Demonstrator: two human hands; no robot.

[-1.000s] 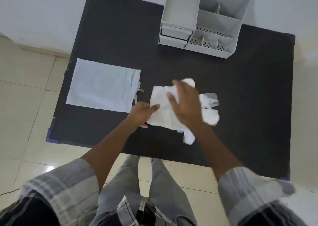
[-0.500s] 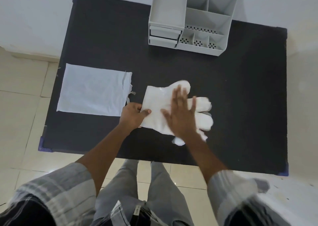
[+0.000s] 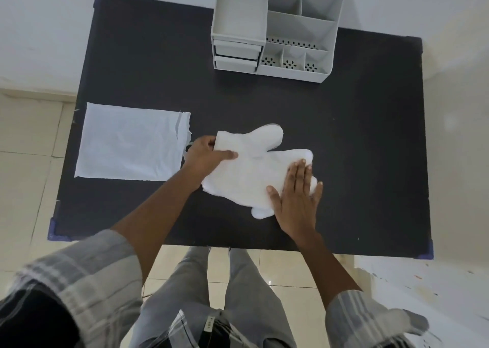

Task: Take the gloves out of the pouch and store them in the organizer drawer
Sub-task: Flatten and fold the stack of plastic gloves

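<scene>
Already out of the pouch (image 3: 129, 142), the gloves (image 3: 251, 167) are lying mid-tabletop (image 3: 357, 162) while our left hand (image 3: 205, 153) is pinching the cuff and our right hand (image 3: 297, 196) is pressing flat, spread; next we are folding them for the organizer's (image 3: 299, 27) closed drawer (image 3: 236, 52).

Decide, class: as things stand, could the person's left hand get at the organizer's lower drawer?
Probably yes, once freed. The black table between the left hand and the lower drawer lies bare, and the drawer front faces the person. But that hand now pinches the gloves at the cuff.
</scene>
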